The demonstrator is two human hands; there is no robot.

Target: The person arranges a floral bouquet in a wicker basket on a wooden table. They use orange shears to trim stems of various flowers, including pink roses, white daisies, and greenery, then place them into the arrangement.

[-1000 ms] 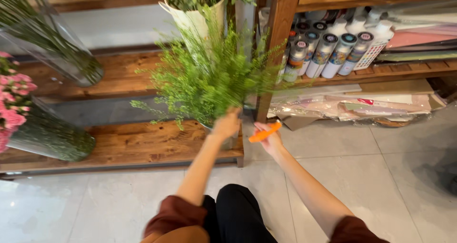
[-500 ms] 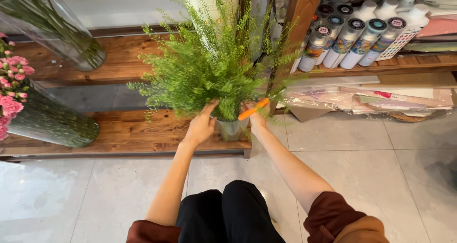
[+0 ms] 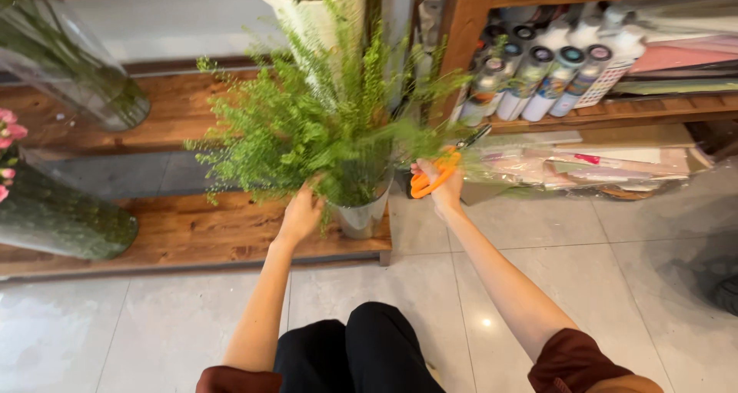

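Right hand [image 3: 440,184] closed around orange-handled scissors [image 3: 435,174], fingers through the loops; blades point up and right, just beside the foliage. Left hand [image 3: 301,213] reaches into the feathery green stems [image 3: 323,128]; fingers hidden by leaves, cannot tell whether they pinch anything. Stems stand in a metal bucket [image 3: 363,214] on the low wooden shelf [image 3: 192,235]. Left: glass vase [image 3: 65,220] holding pink flowers [image 3: 6,143]. Right: rolls of wrapping paper [image 3: 538,74] on a shelf.
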